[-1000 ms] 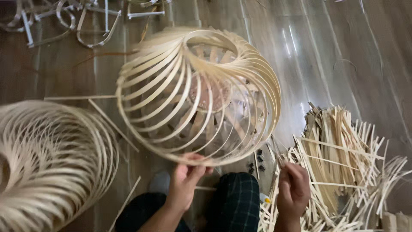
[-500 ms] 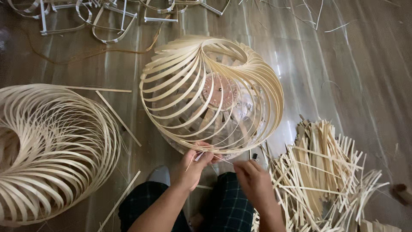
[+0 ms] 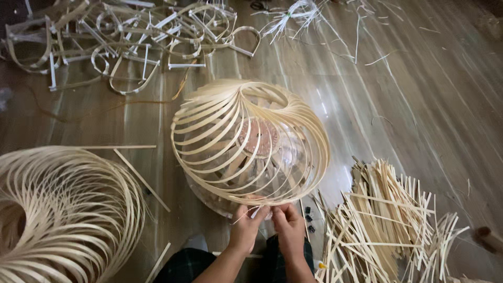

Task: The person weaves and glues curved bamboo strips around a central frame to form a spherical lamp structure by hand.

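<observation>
Since a moment before, my right hand (image 3: 290,225) had joined my left hand (image 3: 246,226) at the bamboo-strip lampshade (image 3: 250,141)'s near rim on the floor, both pinching a thin strip (image 3: 253,211); loose strips (image 3: 385,225) lay rightward.

Pale, round lampshade frame of curved bamboo strips (image 3: 250,141) sits on the wooden floor, centre of view, tilted so its open top ring faces up and away. Strips spiral from the top ring down to a wide lower rim, gaps between them. A clear dome-shaped form shows through inside. Near edge of the lower rim is pinched, together with a thin loose bamboo strip (image 3: 245,215), by both hands.
</observation>
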